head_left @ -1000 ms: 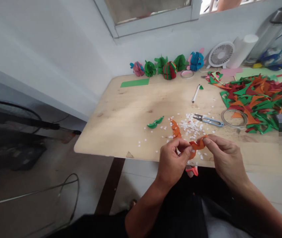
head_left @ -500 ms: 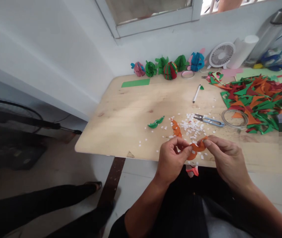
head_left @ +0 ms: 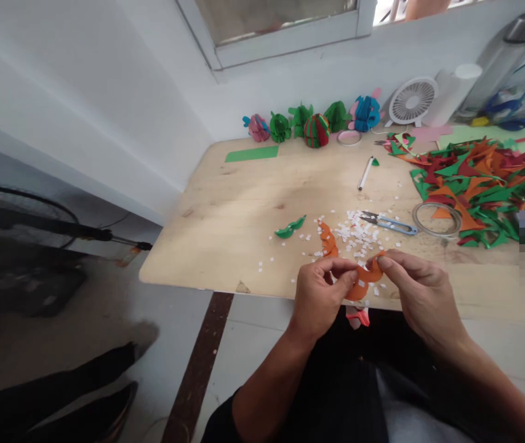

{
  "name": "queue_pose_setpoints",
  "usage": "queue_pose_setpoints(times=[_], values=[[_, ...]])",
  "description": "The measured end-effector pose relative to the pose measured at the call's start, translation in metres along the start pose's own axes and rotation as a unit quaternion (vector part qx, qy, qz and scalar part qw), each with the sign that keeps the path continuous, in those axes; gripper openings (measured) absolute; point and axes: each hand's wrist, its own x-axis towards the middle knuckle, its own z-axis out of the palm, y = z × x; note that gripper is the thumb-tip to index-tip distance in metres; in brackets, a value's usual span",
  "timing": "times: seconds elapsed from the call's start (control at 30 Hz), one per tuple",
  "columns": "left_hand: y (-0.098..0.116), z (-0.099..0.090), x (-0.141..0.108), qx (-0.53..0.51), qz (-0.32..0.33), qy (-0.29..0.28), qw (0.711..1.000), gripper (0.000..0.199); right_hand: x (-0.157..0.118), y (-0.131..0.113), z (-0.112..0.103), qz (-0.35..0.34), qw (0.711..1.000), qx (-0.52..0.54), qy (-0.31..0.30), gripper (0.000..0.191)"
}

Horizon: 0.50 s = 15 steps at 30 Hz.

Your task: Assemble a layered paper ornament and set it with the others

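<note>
Between my two hands is an orange paper piece [head_left: 360, 287] with a wavy edge, held over the table's front edge. My left hand [head_left: 320, 295] pinches its left end between thumb and fingers. The other end is pinched by my right hand [head_left: 421, 292]. A small white square shows on the orange paper. Just beyond my hands lie another orange scalloped paper piece [head_left: 327, 238], a green wavy paper piece [head_left: 290, 227] and many scattered white paper bits [head_left: 359, 234]. Blue-handled thread snips [head_left: 391, 224] rest beside the white bits.
A heap of coloured paper scraps [head_left: 484, 184] covers the table's right side, with a tape roll [head_left: 436, 220] at its edge. A white pen [head_left: 366, 173] lies farther back. Folded paper figures [head_left: 316, 130] and a small fan [head_left: 412, 103] line the wall. Another person's legs [head_left: 72, 387] are at lower left.
The other person's legs have moved left, away from the table. My hands keep their pinch on the orange paper, which has shifted only slightly.
</note>
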Motion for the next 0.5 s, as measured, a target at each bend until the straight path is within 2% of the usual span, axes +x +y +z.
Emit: queue_pose_setpoints(times=[0.13, 0.33, 0.5], values=[[-0.005, 0.001, 0.002, -0.008, -0.001, 0.007, 1.000, 0.012, 0.003, 0.003, 0.002, 0.014, 1.000, 0.016, 0.006, 0.020], [-0.013, 0.003, 0.006, -0.082, -0.004, 0.039, 0.996, 0.014, 0.001, 0.005, 0.005, 0.020, 0.999, 0.027, 0.003, 0.021], [-0.018, 0.009, 0.008, -0.111, 0.008, 0.077, 0.991, 0.013, -0.005, 0.000, 0.009, 0.047, 0.996, 0.014, -0.070, 0.022]])
